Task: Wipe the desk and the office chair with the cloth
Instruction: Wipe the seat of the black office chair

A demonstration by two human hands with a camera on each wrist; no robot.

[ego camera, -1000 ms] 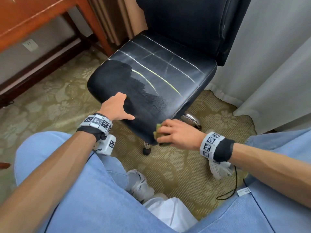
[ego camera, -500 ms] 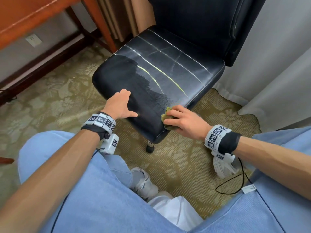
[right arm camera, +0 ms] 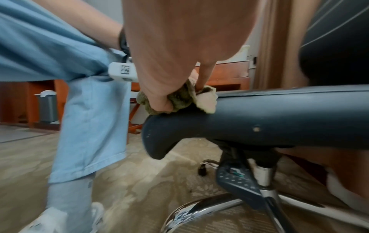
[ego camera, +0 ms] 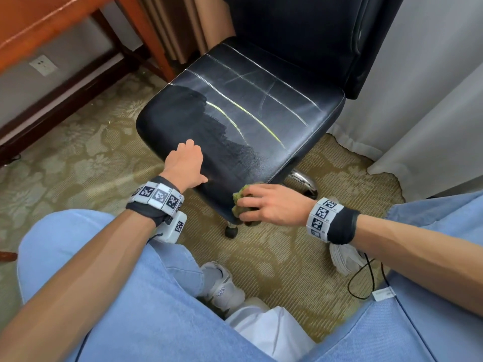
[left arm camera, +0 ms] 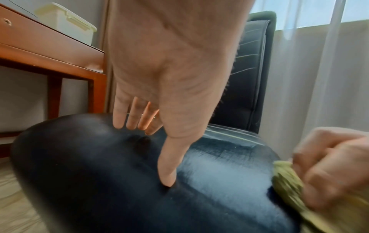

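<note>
Patterned carpet [ego camera: 86, 163] and wooden desk [ego camera: 39, 24] are seen beyond the left hand [ego camera: 187, 165] | left hand laid flat, fingers straight, on the office chair [ego camera: 261, 113] seat's front | green cloth [ego camera: 241, 202] is bunched in the right hand's [ego camera: 271, 205] curled fingers, pressed on the seat's front corner, right of the left hand | cloth mostly hidden, blurred
</note>
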